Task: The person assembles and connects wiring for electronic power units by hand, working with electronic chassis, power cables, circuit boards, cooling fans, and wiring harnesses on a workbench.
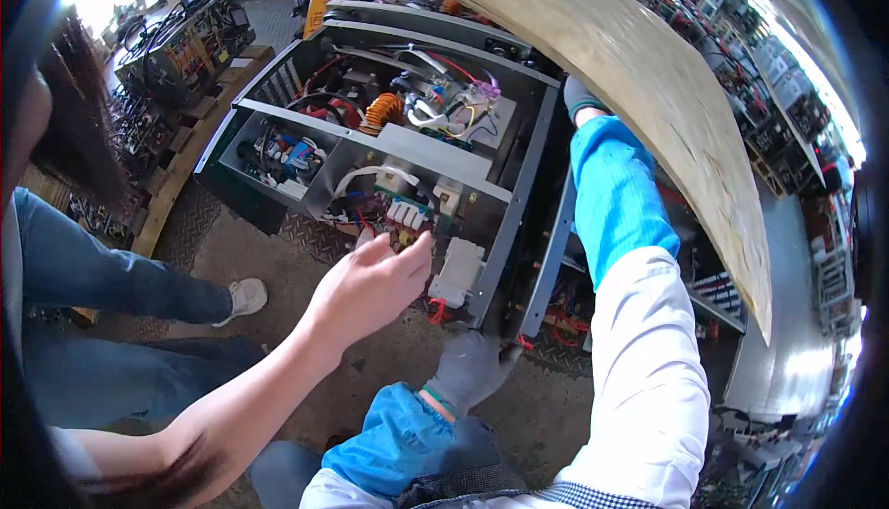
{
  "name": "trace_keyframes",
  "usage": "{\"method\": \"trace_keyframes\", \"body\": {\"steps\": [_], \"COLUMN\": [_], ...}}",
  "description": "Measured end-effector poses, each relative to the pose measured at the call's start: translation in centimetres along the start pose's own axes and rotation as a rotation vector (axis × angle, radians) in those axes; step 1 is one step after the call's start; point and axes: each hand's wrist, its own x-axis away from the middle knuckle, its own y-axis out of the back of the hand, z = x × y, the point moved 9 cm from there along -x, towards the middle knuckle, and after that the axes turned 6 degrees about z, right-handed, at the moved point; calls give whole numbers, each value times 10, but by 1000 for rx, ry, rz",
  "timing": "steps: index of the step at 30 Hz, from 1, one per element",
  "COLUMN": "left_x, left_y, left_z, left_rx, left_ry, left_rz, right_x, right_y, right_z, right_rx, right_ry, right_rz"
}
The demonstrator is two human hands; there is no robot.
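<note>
Open metal chassis (511,217) sits ahead, alongside a second metal frame (548,259); gloved left hand (466,370) is at its near right corner, gloved right hand (582,100) by the far end, can't tell whether either grip is clamped, fingers mostly hidden. Co-worker's bare hand (375,277) is over the circuit board (407,214). Progress, my read: top's off, but board, wiring and orange coil (382,113) remain inside, nothing visibly finished.
</note>
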Motion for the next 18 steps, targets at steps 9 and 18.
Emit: {"method": "trace_keyframes", "body": {"steps": [9,18], "left_x": [-2,0], "left_y": [-2,-25], "left_z": [6,18], "left_rx": [-20,31], "left_ry": [143,189], "left_rz": [163,249], "right_x": [-2,5], "right_y": [-41,-60], "right_z": [46,81], "right_rx": [-29,-53], "right_ry": [184,335], "right_rz": [101,172]}}
